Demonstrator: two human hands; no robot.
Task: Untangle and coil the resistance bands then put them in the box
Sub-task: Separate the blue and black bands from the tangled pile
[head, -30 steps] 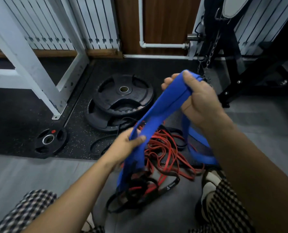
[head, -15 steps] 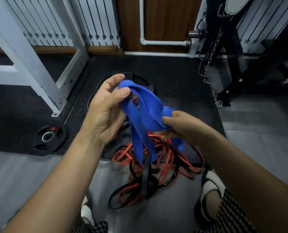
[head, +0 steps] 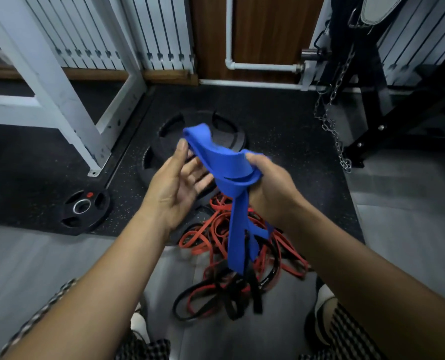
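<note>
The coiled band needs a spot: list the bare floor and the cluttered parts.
Free: grey floor beside the small plate and right of the mat; also the mat between plate stack and chain. Crowded: the red and black bands in the middle.

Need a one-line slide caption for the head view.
Right hand grips a folded blue band, left hand open beside it, above a red-and-black band tangle on the floor.
</note>
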